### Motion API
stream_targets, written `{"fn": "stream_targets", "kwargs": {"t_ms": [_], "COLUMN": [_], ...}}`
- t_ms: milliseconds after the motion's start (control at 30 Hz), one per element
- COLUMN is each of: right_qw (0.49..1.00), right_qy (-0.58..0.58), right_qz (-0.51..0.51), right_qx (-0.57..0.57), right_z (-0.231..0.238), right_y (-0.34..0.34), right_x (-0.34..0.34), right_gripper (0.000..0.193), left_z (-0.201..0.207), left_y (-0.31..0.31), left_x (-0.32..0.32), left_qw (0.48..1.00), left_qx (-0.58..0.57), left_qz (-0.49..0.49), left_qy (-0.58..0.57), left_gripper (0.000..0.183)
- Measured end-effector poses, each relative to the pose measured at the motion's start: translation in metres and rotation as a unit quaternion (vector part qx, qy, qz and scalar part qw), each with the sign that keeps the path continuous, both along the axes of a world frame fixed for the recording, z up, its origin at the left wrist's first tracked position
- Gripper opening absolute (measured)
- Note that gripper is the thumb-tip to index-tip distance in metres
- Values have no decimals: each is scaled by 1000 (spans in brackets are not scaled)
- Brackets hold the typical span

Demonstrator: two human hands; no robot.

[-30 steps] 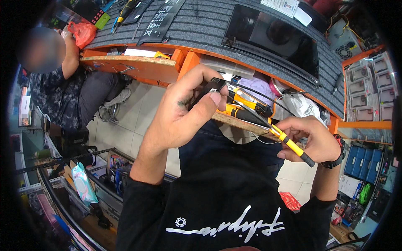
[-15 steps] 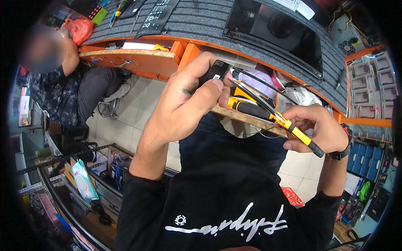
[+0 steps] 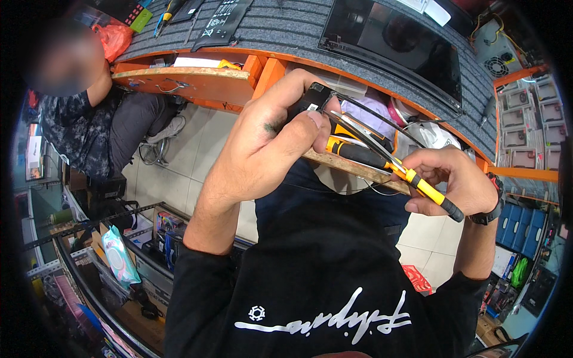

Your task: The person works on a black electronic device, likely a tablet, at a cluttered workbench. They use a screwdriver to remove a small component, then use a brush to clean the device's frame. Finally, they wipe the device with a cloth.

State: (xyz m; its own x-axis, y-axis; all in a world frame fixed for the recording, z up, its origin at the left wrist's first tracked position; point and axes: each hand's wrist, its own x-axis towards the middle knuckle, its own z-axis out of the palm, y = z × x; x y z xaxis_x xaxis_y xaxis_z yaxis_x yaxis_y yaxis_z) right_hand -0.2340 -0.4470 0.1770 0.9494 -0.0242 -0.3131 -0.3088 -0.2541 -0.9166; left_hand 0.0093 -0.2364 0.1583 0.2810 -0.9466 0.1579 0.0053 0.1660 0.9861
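Between thumb and fingers, my left hand (image 3: 271, 140) grips a small black block (image 3: 316, 95) with a pale label; its exact kind is unclear. A black cable (image 3: 382, 117) runs from beside the block toward the right. My right hand (image 3: 456, 176) is closed around a screwdriver with a yellow and black handle (image 3: 427, 188). Its long thin shaft points up-left to the block, where my left fingers partly hide the tip. Beneath the shaft, in the open drawer, lies a tool with an orange and black handle (image 3: 358, 154).
The bench's grey ribbed mat (image 3: 283, 27) bears a black screen panel (image 3: 388, 51) and a flat black battery (image 3: 219, 25). Bags (image 3: 439, 136) fill the drawer. A second open drawer (image 3: 185, 85) juts out at left, near a seated person (image 3: 71, 128). Shelving (image 3: 119, 286) stands lower left.
The block in my left hand has risen and tilted slightly. My right hand and the screwdriver have barely shifted. The seated person's head has moved a little to the right.
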Motion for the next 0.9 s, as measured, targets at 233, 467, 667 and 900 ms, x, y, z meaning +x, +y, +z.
{"fn": "stream_targets", "kwargs": {"t_ms": [233, 467, 667, 900], "right_qw": [1000, 1000, 1000, 1000], "right_qy": [-7, -9, -3, 1], "right_qz": [6, 4, 6, 7], "right_qx": [-13, -10, 7, 19], "right_z": [-1, -2, -4, -5], "right_y": [-1, -1, -2, -2], "right_x": [0, 0, 0, 1], "right_gripper": [43, 42, 40, 37], "left_z": [-2, -5, -4, 0], "left_y": [-3, -3, -2, 0], "left_x": [-6, -3, -4, -5], "left_qw": [999, 999, 998, 996], "left_qx": [-12, -11, -5, 33], "left_qz": [34, 12, 20, 24], "left_qy": [-23, -51, -64, -74], "left_gripper": [29, 29, 28, 27]}}
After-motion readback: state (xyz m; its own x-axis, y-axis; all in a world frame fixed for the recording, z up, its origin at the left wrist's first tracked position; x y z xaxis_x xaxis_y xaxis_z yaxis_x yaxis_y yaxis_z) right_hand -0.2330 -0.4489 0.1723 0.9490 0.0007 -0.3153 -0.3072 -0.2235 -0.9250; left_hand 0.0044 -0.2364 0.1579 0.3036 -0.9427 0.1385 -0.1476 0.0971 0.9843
